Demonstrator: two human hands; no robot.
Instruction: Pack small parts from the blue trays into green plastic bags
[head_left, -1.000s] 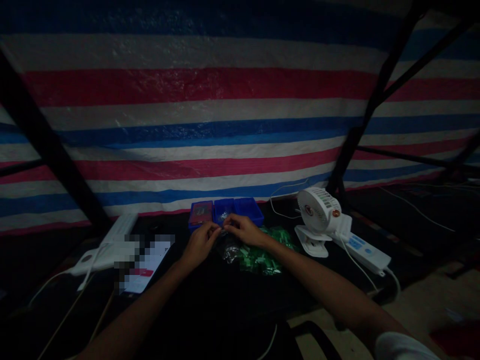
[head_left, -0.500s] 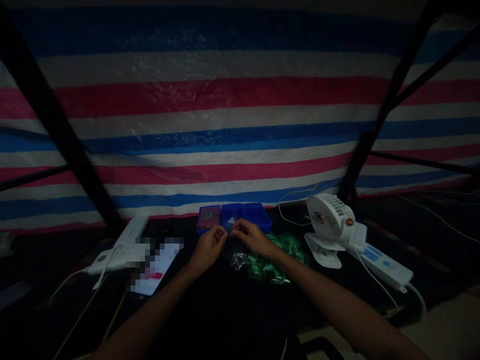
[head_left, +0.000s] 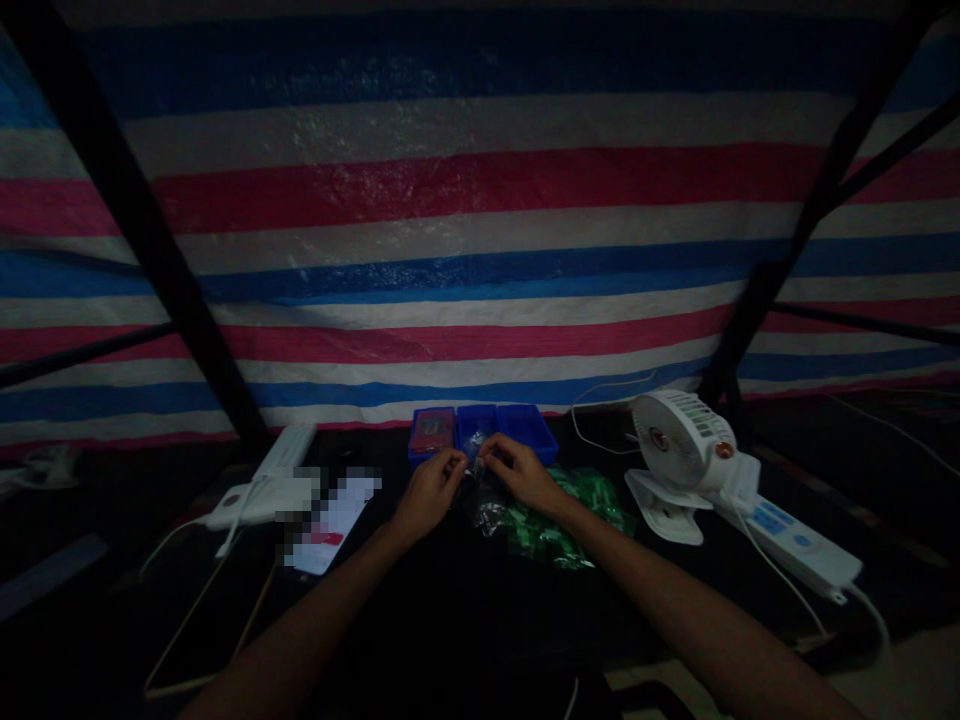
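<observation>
My left hand (head_left: 433, 488) and my right hand (head_left: 519, 472) meet in front of the blue bins, fingertips pinched close together. Between them is a small, shiny, clear piece (head_left: 474, 466) that looks like plastic film; its exact kind is too dark to make out. Just below lies a heap of clear plastic packets (head_left: 491, 515). Green shiny packets (head_left: 570, 525) spread beneath and beside my right wrist. Behind my fingers stand a blue bin (head_left: 529, 428) with compartments and, to its left, another holding a reddish item (head_left: 433, 430).
A white clip fan (head_left: 671, 440) and a power strip (head_left: 802, 540) stand on the right. To the left lie a phone (head_left: 337, 525), a white power strip (head_left: 281, 460) and cables. Dark metal posts frame a striped plastic sheet (head_left: 465, 240) behind the table.
The view has shifted, so the table's things appear slightly further right. My hands stay pinched together at the same place before the bins, with a small shiny bit now showing between them.
</observation>
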